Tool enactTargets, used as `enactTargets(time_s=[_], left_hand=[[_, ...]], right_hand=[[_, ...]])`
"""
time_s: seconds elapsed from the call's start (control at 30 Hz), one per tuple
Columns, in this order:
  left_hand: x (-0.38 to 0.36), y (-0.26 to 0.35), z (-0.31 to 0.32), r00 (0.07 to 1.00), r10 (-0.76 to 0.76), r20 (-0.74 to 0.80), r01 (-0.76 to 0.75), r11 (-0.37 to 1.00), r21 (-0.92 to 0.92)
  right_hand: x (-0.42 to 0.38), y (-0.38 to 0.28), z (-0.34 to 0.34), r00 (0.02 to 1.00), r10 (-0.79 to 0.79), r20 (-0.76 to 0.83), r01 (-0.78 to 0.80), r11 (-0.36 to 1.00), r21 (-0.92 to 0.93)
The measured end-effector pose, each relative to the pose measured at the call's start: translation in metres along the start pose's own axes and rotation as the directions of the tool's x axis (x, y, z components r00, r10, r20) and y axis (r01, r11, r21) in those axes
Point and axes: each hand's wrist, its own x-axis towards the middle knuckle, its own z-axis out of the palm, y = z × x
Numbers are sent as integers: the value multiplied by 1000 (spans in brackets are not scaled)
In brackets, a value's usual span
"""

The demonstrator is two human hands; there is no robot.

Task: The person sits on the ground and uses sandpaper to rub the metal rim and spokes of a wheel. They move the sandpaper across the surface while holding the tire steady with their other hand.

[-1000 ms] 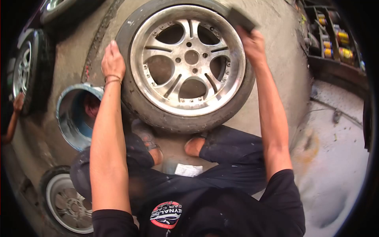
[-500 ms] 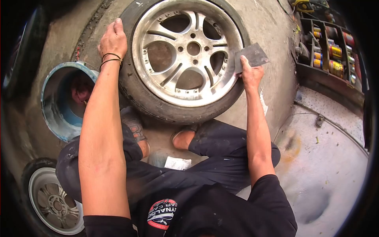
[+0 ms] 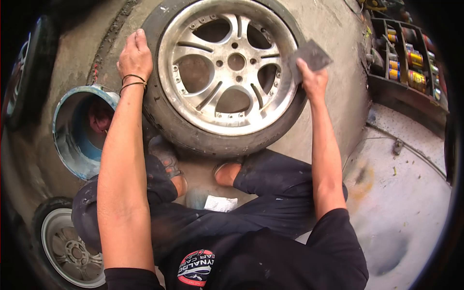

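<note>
A silver alloy wheel (image 3: 261, 113) with its black tyre (image 3: 193, 140) lies face up in front of my feet. At the tyre's left edge, my left hand (image 3: 135, 55) rests against the rubber with its fingers pointing away from me, partly hidden. My right hand (image 3: 315, 83) pinches a dark grey square of sandpaper (image 3: 313, 55), thumb on top. The sandpaper is blurred and overlaps the right edge of the rim.
A blue bucket (image 3: 57, 126) with something reddish inside stands left. Another wheel (image 3: 65, 241) lies lower left. A rack (image 3: 406, 92) of several cans is at upper right, above a white panel (image 3: 401, 193). A paper (image 3: 221, 203) lies between my legs.
My right hand and the sandpaper have moved slightly right, and the sheet has turned a little. My left hand stays at the tyre. The whole view has shifted slightly.
</note>
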Motion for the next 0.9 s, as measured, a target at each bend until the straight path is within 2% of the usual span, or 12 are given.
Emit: enactTargets(time_s=[0.1, 0.17, 0.23, 0.27, 0.33, 0.37, 0.47, 0.57, 0.63, 0.77, 0.83, 0.9], left_hand=[[-2, 3, -3, 1000, -13, -4, 13, 999, 29], [0, -2, -1, 999, -10, -38, 11, 999, 33], [1, -3, -1, 1000, -2, -23, 3, 1000, 24], [0, -2, -2, 1000, 16, -27, -16, 1000, 2], [-1, 3, -4, 1000, 13, -22, -13, 1000, -1], [-3, 3, -5, 1000, 0, -10, 0, 1000, 5], [4, -3, 1, 999, 32, -37, -31, 999, 19], [-2, 5, -3, 999, 31, -6, -31, 999, 41], [-5, 7, -7, 1000, 6, -1, -6, 999, 43], [-3, 0, -3, 999, 19, -34, -18, 1000, 3], [-3, 1, -3, 998, 34, -46, -34, 999, -2], [-6, 5, -3, 998, 29, -55, -27, 999, 37]], right_hand=[[49, -30, 29, 992, 110, 55, -106, 992, -66], [86, -51, 55, 991, 77, 112, -46, 966, -255], [114, -50, 69, 969, 227, 100, -173, 907, -385], [111, -47, 61, 969, 227, 97, -174, 906, -385], [91, -56, 40, 989, -18, 144, 65, 943, -326], [79, -46, 29, 990, -20, 142, 66, 942, -328], [58, -9, 9, 991, -72, 113, 75, 997, -17], [67, -6, 20, 988, -9, 154, 26, 994, -105], [87, -49, 51, 965, 237, 115, -187, 925, -332], [103, -37, 53, 969, 215, 120, -143, 890, -433], [71, -23, 29, 964, -232, 131, 255, 944, -209], [55, -15, 38, 932, -359, 48, 362, 921, -144]])
